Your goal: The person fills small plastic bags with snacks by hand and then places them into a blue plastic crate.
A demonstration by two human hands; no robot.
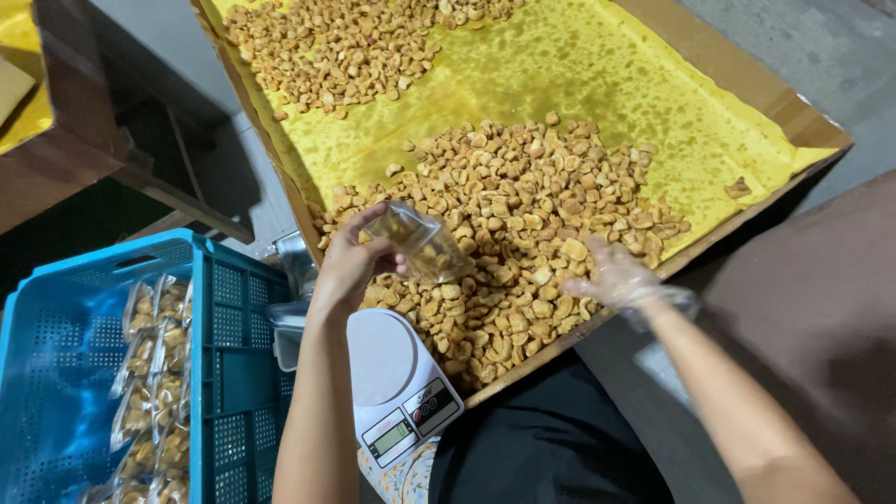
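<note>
Hands: two; left hand [350, 261] pinches one clear pouch [420, 245], centre frame.
Right hand [616, 275]: gloved, curled into snack pile [523, 215], grip unclear.
Scale [397, 383]: one, below pouch.
Crate [224, 373]: one, lower left.

Grey concrete floor [840, 47] top right, dark wood furniture [65, 140] at left, dim light w/ shadows

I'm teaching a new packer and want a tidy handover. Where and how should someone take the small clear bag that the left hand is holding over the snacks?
Probably by the bag's upper open end, coming from above and the left, as the left hand does now. The bag hangs tilted with its filled, heavier end low over the snack pile, so pinching the empty top keeps it from spilling. The gloved right hand is in the pile, clear of it.
</note>
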